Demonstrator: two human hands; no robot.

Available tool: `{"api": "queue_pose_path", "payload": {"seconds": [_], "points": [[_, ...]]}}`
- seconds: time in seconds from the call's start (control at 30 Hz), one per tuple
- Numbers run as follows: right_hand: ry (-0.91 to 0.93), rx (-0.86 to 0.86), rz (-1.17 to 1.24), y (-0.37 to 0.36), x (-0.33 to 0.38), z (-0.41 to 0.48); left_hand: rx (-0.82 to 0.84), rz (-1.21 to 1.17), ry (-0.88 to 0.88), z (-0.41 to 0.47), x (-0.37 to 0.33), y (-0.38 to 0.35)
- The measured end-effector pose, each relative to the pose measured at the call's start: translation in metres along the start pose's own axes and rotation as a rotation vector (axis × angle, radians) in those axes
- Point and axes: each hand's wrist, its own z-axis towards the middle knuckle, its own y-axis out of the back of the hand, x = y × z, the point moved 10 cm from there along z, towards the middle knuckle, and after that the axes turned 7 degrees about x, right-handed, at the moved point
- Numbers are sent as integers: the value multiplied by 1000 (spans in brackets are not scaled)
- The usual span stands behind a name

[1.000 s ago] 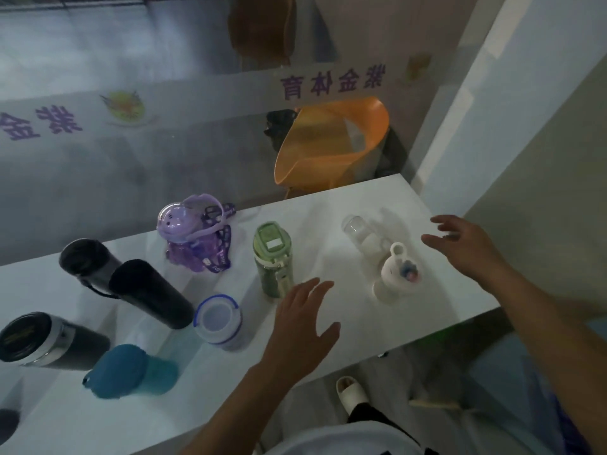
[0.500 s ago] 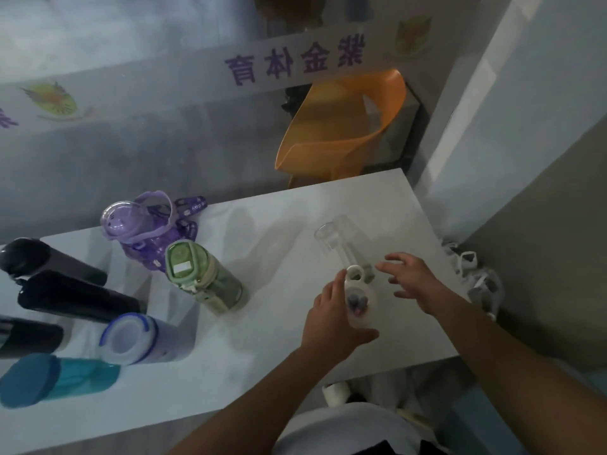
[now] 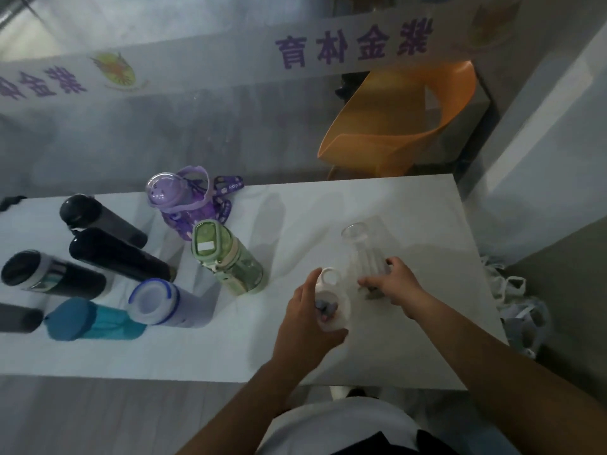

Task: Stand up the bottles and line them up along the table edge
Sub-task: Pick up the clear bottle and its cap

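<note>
On the white table (image 3: 377,205) my left hand (image 3: 303,323) wraps a small white bottle (image 3: 331,303) with a loop handle on its lid, standing upright. Just right of it, my right hand (image 3: 395,285) grips the lower part of a clear bottle (image 3: 363,249), also upright. A green bottle (image 3: 226,257) and a purple bottle (image 3: 184,201) with a strap stand further left. Two black bottles (image 3: 108,238), a black and silver flask (image 3: 49,275), a white bottle with a blue ring (image 3: 161,302) and a teal bottle (image 3: 88,320) stand at the far left.
An orange chair (image 3: 404,123) stands behind the table's far right corner, against a glass wall with purple lettering. White bags (image 3: 515,300) lie on the floor to the right of the table. Another dark bottle (image 3: 16,320) is cut off at the left edge.
My left hand has closed more firmly around the white bottle. My right hand moved from beside it to take hold of the clear bottle. The camera swung left.
</note>
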Motion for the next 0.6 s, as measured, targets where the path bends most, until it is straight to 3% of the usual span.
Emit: {"api": "queue_pose_path", "payload": {"seconds": [0.13, 0.43, 0.6], "points": [[55, -44, -152, -2, 17, -2, -75, -44, 54, -14, 23, 23], [404, -67, -934, 3, 154, -11, -106, -98, 83, -22, 45, 32], [392, -12, -1142, -19, 164, -15, -70, -120, 67, -21, 48, 33]]}}
